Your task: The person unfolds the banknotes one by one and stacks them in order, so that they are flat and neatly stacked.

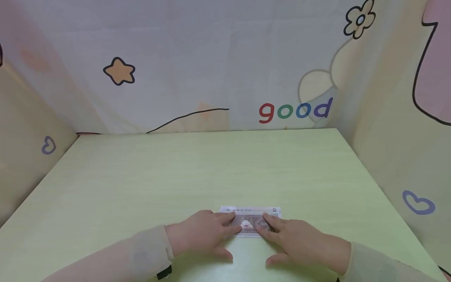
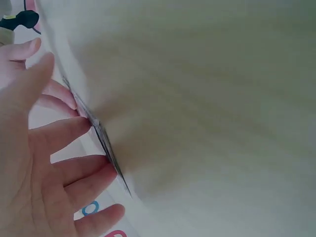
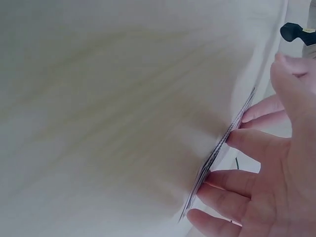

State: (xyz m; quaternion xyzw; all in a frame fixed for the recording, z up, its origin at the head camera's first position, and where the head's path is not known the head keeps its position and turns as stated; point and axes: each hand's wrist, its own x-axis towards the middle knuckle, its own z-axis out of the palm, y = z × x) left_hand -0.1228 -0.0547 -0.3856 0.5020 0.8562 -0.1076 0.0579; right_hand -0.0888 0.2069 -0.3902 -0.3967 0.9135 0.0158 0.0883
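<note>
A flat, shiny printed packet (image 1: 248, 225), grey and white with a small white figure, lies on the table in the head view. My left hand (image 1: 204, 234) rests its straight fingertips on the packet's left part. From the other side, my right hand (image 1: 299, 237) presses its index and middle fingers on the right part. Both thumbs are spread toward the near edge, off the packet. Seen edge-on in the left wrist view, the packet (image 2: 102, 138) is thin. Several layers show along the edge of the packet (image 3: 217, 150) in the right wrist view.
The pale green table (image 1: 197, 168) reaches back to a printed cloth wall (image 1: 190, 66) with a star, a flower and the word "good". Cloth sides stand at left and right. A black strap piece (image 1: 164, 272) shows at the left sleeve.
</note>
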